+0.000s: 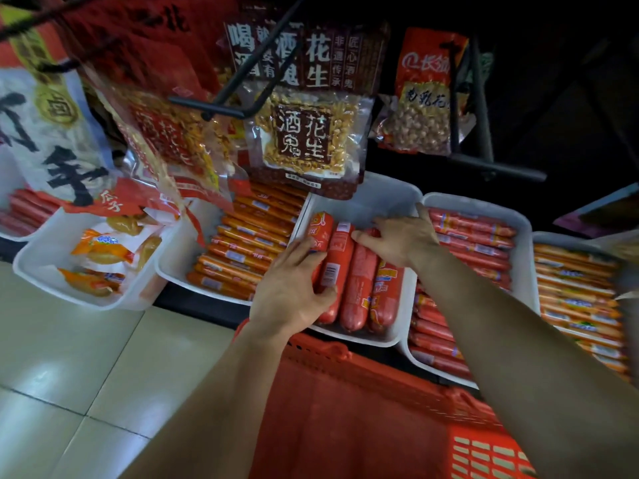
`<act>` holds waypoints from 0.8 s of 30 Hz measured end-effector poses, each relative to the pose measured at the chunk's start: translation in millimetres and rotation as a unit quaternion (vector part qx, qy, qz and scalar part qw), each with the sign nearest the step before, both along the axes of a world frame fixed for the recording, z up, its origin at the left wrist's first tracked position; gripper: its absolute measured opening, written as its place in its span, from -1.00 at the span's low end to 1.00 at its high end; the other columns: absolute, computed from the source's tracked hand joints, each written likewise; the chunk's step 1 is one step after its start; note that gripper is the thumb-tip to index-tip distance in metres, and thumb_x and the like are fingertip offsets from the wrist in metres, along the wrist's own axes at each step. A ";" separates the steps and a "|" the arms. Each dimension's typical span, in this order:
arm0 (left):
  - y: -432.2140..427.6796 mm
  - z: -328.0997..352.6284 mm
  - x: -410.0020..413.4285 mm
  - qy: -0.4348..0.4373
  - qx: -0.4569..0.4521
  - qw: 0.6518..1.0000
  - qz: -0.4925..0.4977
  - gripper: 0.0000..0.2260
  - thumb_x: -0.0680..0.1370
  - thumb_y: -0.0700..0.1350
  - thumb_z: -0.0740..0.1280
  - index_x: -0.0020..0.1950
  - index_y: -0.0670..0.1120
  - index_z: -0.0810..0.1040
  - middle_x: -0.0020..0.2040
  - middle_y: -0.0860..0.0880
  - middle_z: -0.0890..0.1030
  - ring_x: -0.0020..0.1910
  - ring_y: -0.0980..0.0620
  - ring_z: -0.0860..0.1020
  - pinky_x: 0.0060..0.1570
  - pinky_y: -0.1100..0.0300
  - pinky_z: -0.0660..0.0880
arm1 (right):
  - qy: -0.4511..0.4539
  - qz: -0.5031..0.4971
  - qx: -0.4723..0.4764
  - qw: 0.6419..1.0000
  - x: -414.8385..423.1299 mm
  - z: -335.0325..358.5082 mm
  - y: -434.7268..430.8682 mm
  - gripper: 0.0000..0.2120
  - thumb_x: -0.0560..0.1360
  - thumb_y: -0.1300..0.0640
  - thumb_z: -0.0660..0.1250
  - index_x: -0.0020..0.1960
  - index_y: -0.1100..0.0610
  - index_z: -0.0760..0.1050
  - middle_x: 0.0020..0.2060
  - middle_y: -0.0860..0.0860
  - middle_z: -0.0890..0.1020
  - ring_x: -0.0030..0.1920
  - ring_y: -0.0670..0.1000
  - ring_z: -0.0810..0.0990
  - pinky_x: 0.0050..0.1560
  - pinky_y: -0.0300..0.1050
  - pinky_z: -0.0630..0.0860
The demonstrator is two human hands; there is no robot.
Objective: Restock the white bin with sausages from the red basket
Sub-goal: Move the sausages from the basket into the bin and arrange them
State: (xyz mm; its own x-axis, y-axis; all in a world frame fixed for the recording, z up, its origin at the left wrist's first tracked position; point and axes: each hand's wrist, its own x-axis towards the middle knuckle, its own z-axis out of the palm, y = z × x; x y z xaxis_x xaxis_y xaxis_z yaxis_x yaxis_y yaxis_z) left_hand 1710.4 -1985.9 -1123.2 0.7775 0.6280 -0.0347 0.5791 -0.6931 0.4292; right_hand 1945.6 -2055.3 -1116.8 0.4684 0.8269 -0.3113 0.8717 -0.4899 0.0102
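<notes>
A white bin [380, 198] sits on the shelf at centre, its far half bare. Several thick red sausages [359, 288] lie side by side in its near half. My left hand [294, 288] wraps around the leftmost sausages at the bin's left wall. My right hand [397, 236] presses its fingertips on the far ends of the middle sausages, its index finger pointing at the bin's right rim. The red basket [363, 409] stands just below the bin; its inside is dark and I see no sausages in it.
White bins flank the centre one: thin orange sausages [249, 247] on the left, snack packs [103, 257] further left, more red sausages [470, 250] on the right. Peanut bags [304, 133] hang from black hooks just above the bins. Pale floor tiles [69, 375] lie at lower left.
</notes>
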 end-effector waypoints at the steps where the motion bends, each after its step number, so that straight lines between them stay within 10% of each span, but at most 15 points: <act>1: 1.3 -1.1 0.2 0.002 -0.005 1.000 0.005 -0.39 0.47 0.28 0.26 0.50 0.11 0.34 0.58 0.11 0.17 0.55 0.13 0.04 0.43 0.22 0.01 | 0.007 0.003 -0.001 1.000 -0.1 0.3 2.2 -0.14 0.36 -0.56 -0.27 0.34 -0.17 0.47 0.37 -0.06 0.53 0.44 0.06 0.38 0.48 0.19 -0.10; 6: 1.0 -4.1 2.0 0.013 0.003 1.000 0.007 -0.40 0.47 0.28 0.26 0.49 0.13 0.33 0.58 0.12 0.14 0.55 0.14 0.04 0.42 0.19 0.07 | 0.003 0.001 0.030 1.000 -6.3 -1.9 1.5 -0.24 0.38 -0.54 -0.21 0.10 -0.13 0.55 0.12 -0.01 0.66 0.21 0.10 0.55 0.20 0.05 0.27; 11: -0.7 -3.4 2.1 0.014 0.005 1.000 0.006 -0.43 0.48 0.25 0.26 0.47 0.12 0.36 0.59 0.10 0.15 0.55 0.11 0.06 0.43 0.11 0.18 | 0.007 0.005 0.063 0.998 -15.6 -4.8 -3.7 -0.28 0.46 -0.48 -0.20 0.19 -0.09 0.50 0.11 0.03 0.65 0.16 0.14 0.57 0.17 0.06 0.29; 16: -0.3 -3.5 2.3 0.015 0.000 1.000 0.002 -0.43 0.49 0.24 0.25 0.48 0.12 0.34 0.59 0.09 0.14 0.56 0.10 0.04 0.44 0.12 0.14 | 0.000 -0.012 0.061 0.998 -17.9 -7.4 0.3 -0.43 0.46 -0.48 -0.23 -0.18 -0.13 0.36 -0.18 -0.02 0.63 0.04 0.09 0.60 0.09 0.06 0.25; 24: -0.3 -3.8 2.9 0.007 -0.003 1.000 0.001 -0.42 0.48 0.25 0.25 0.47 0.12 0.36 0.59 0.09 0.15 0.56 0.11 0.05 0.43 0.12 0.13 | 0.115 -0.074 0.076 0.988 -20.5 -11.1 12.4 -0.19 0.37 -0.53 -0.13 0.51 -0.18 0.23 0.43 -0.02 0.45 0.38 0.12 0.44 0.35 0.11 0.31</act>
State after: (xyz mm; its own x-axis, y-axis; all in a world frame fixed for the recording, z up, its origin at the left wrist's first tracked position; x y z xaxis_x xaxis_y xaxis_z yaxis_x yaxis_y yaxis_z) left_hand 1713.2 -1986.2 -1127.0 0.7762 0.6285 -0.0501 0.5858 -0.6896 0.4258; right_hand 1925.1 -2042.9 -1127.8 0.5187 0.8001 -0.3014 0.7616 -0.5926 -0.2623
